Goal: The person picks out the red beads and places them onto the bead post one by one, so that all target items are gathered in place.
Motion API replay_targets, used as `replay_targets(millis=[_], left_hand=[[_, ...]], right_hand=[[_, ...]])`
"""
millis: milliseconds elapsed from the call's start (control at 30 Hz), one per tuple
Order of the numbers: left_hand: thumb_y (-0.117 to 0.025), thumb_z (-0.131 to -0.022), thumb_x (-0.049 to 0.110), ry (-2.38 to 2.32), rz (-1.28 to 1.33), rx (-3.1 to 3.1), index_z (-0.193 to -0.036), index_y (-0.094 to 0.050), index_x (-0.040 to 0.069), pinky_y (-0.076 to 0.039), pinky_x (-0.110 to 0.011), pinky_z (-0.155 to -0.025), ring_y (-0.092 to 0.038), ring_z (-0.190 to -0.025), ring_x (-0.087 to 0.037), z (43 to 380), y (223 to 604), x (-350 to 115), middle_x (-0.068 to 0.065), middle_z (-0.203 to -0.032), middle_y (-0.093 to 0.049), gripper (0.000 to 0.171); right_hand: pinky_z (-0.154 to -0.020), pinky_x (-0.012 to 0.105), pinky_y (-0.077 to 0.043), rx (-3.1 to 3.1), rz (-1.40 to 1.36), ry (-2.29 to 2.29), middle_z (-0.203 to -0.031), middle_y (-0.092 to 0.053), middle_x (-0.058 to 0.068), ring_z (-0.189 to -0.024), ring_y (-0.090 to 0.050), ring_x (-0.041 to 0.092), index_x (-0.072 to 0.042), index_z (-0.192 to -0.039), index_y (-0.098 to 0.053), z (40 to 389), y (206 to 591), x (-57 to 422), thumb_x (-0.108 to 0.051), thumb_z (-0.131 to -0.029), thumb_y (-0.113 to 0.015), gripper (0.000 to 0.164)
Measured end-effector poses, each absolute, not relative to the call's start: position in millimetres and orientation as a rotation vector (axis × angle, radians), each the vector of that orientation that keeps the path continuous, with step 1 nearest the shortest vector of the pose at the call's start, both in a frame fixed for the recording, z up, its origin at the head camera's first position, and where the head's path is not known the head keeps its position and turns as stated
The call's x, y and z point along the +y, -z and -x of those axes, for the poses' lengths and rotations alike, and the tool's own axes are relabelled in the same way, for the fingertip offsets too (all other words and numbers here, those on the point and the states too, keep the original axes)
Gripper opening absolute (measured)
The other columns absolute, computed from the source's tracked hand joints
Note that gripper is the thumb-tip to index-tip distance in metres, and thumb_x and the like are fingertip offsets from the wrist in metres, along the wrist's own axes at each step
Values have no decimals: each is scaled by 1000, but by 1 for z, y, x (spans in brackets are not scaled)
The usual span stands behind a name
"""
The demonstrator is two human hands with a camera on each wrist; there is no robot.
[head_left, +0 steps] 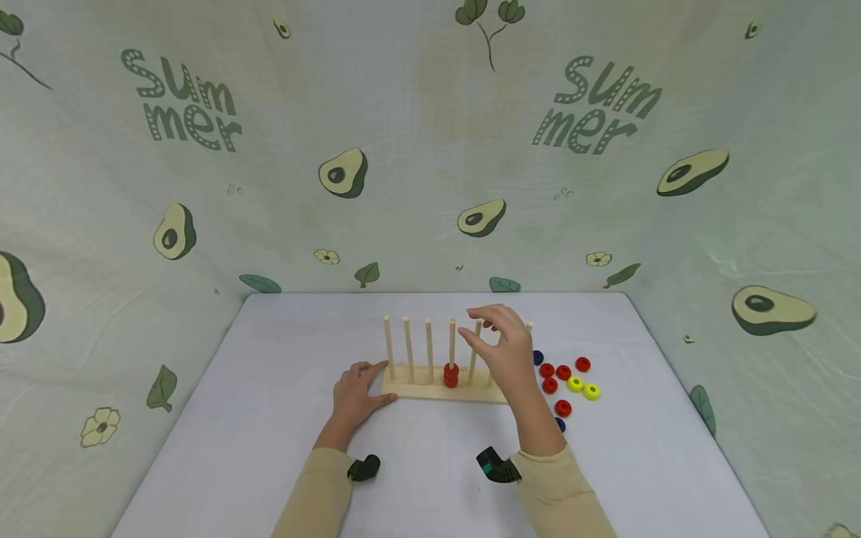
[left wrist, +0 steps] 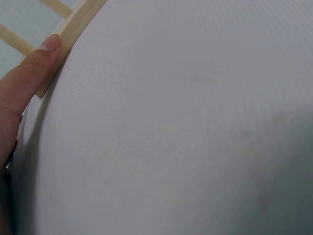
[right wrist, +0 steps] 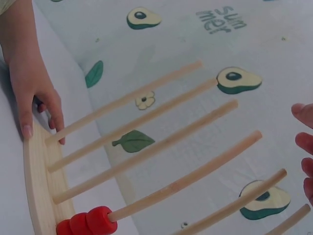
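A wooden peg stand [head_left: 417, 391] with several upright pegs lies across the table. My left hand [head_left: 355, 396] grips its left end, thumb on the front edge and fingers behind, as the right wrist view also shows. In the left wrist view the thumb [left wrist: 41, 61] presses the base near a peg. Three red beads [right wrist: 88, 223] are stacked at the foot of a middle peg. Above the pegs on the right is my right hand [head_left: 507, 355], thumb and fingers spread apart with nothing between them. Its fingertips [right wrist: 304, 142] show at the right wrist view's edge.
Loose red beads [head_left: 563, 408], two yellow beads [head_left: 591, 391] and blue beads [head_left: 537, 358] lie right of the stand, partly behind the right forearm. A cloth backdrop [head_left: 417, 246] with avocado prints rises behind the white table [head_left: 303, 336].
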State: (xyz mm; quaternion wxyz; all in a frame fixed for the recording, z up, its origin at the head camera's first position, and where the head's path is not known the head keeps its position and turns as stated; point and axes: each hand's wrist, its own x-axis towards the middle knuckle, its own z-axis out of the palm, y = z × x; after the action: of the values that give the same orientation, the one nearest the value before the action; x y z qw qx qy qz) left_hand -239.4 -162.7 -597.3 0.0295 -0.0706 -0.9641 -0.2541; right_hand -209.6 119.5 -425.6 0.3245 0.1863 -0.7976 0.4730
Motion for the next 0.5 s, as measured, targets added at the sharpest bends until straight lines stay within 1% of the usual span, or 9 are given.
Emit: replay_targets(millis=[233, 300, 367, 433, 500], left_hand=[[-78, -77, 51, 774, 225, -2970, -141, -51, 25, -37, -51, -86, -47, -112, -35, 238, 597, -163, -14, -132, -45, 75], [-78, -77, 51, 774, 228, -2968, -141, -51, 25, -37, -51, -86, -47, -112, -35, 238, 596, -163, -14, -132, -46, 75], [-78, -77, 51, 777, 231, -2967, -142, -51, 25, -36, -51, -86, -46, -112, -36, 238, 596, -163, -14, -132, -45, 75], [-78, -77, 51, 779, 233, -2965, -142, -51, 25, -36, -50, -85, -46, -112, -36, 238, 596, -163, -14, -132, -45, 75], [-78, -77, 51, 780, 234, -2964, -142, -51, 25, -36, -50, -85, -46, -112, -35, 238, 596, -163, -14, -132, -45, 75]], right_hand=[[-74, 27, -46, -2041, -443, -1242, -99, -69, -1, -85, -56, 14, -9, -103, -74, 201, 429, 131, -6, -75, -84, 30], [-74, 26, -46, -2042, -428, -1236, -99, -69, -1, -85, -56, 17, -9, -103, -74, 199, 430, 135, -4, -74, -85, 31], [-73, 22, -45, -2052, -413, -1228, -99, -69, -1, -85, -57, 21, -8, -103, -74, 196, 430, 138, -3, -74, -85, 32], [-74, 18, -43, -2066, -392, -1222, -99, -68, -1, -85, -58, 24, -8, -103, -74, 193, 431, 141, -4, -75, -84, 30], [-73, 17, -43, -2084, -364, -1215, -99, -68, -1, -85, -58, 26, -9, -103, -74, 190, 431, 144, -5, -76, -84, 29]])
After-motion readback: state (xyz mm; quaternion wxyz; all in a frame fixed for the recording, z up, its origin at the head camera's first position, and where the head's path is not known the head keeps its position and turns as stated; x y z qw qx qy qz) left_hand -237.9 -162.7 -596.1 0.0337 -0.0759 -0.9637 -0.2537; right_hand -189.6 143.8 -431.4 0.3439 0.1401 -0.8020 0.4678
